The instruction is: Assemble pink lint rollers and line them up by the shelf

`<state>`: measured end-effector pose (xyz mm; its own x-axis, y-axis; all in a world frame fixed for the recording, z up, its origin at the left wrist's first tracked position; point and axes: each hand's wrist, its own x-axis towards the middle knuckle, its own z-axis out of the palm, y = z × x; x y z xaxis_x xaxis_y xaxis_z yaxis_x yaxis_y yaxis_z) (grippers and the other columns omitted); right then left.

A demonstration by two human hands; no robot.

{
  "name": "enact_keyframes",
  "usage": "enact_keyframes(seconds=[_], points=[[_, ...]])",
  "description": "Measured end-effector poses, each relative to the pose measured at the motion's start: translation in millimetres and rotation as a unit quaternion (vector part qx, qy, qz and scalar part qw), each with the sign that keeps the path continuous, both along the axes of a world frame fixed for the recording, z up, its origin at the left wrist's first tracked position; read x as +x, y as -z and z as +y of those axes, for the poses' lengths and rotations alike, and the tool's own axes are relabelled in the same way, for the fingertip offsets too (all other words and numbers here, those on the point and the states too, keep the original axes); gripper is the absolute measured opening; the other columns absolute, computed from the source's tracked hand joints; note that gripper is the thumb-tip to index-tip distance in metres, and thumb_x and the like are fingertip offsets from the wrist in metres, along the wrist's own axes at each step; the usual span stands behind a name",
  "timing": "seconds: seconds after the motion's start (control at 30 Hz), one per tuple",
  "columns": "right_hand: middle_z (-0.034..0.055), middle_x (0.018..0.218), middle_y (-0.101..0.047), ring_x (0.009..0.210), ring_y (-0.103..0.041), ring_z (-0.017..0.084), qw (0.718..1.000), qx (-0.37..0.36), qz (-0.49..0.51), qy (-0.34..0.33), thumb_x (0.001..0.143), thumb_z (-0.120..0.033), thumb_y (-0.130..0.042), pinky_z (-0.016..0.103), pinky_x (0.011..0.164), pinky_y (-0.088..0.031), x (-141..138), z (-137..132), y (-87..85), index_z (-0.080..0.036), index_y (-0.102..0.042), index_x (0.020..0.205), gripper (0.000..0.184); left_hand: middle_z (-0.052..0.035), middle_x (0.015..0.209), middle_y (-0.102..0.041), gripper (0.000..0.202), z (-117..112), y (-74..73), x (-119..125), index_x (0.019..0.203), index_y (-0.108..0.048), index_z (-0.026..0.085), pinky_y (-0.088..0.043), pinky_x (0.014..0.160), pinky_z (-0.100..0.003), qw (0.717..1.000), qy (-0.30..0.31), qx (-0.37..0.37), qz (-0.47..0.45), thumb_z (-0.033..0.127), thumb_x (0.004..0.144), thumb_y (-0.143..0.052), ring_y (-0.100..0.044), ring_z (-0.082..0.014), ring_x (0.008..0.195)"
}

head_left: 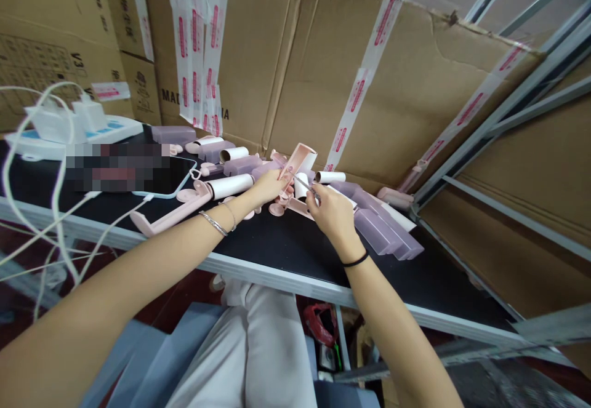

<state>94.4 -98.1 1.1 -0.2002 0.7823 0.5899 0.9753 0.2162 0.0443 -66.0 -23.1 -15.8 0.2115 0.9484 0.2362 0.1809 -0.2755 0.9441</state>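
My left hand (268,185) is closed around a pink lint-roller cover (298,160) and holds it tilted above the black table (286,242). My right hand (330,212) pinches a thin metal tool (308,188) whose tip points at the cover. Around both hands lie pink lint-roller handles (173,210), white paper rolls (231,185) and pale purple covers (378,226). Bracelets sit on my left wrist, and a black band circles my right wrist.
A phone (138,174) and a white power strip with chargers (69,126) and cables lie at the table's left. Taped cardboard boxes (323,69) wall the back. A metal shelf frame (508,112) stands at the right. My lap is under the table edge.
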Motion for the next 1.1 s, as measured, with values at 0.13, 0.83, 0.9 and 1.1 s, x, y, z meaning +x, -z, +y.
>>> enact_keyframes(seconds=[0.13, 0.83, 0.9, 1.1], points=[[0.0045, 0.083, -0.067, 0.073, -0.060, 0.016, 1.000, -0.004, -0.005, 0.009, 0.091, -0.034, -0.035, 0.024, 0.057, -0.027, -1.1, -1.0, 0.1, -0.020, -0.061, 0.090, 0.030, -0.0024, 0.065, -0.066, 0.034, 2.5, 2.0, -0.4, 0.078, -0.055, 0.015, -0.042, 0.044, -0.018, 1.000, 0.005, 0.008, 0.011, 0.047, 0.088, -0.045, -0.057, -0.0087, 0.047], [0.0110, 0.088, -0.068, 0.078, -0.063, 0.019, 0.994, -0.088, -0.022, 0.063, 0.095, -0.031, -0.026, 0.024, 0.061, -0.035, -5.7, -0.7, -3.9, -0.016, -0.058, 0.097, 0.035, -0.0042, 0.060, -0.065, 0.052, 15.2, 9.8, 0.6, 0.080, -0.059, 0.015, -0.042, 0.047, -0.021, 0.999, -0.015, 0.014, 0.024, 0.063, 0.083, -0.039, -0.055, -0.0095, 0.046], [0.0108, 0.089, -0.068, 0.078, -0.064, 0.019, 0.993, -0.091, -0.030, 0.064, 0.095, -0.031, -0.025, 0.025, 0.061, -0.035, -5.7, -1.4, -4.8, -0.016, -0.057, 0.099, 0.035, -0.0041, 0.061, -0.065, 0.051, 15.2, 10.2, 0.4, 0.080, -0.059, 0.014, -0.042, 0.047, -0.020, 1.000, -0.004, 0.012, 0.023, 0.062, 0.083, -0.039, -0.054, -0.0090, 0.045], [0.0091, 0.085, -0.067, 0.072, -0.064, 0.019, 0.991, -0.097, -0.051, 0.071, 0.096, -0.034, -0.021, 0.025, 0.058, -0.035, -7.6, -3.0, -5.1, -0.018, -0.051, 0.108, 0.036, -0.0053, 0.066, -0.067, 0.040, 19.1, 15.4, -0.4, 0.083, -0.058, 0.014, -0.041, 0.044, -0.020, 1.000, 0.003, -0.003, 0.000, 0.052, 0.085, -0.046, -0.056, -0.0094, 0.047]])
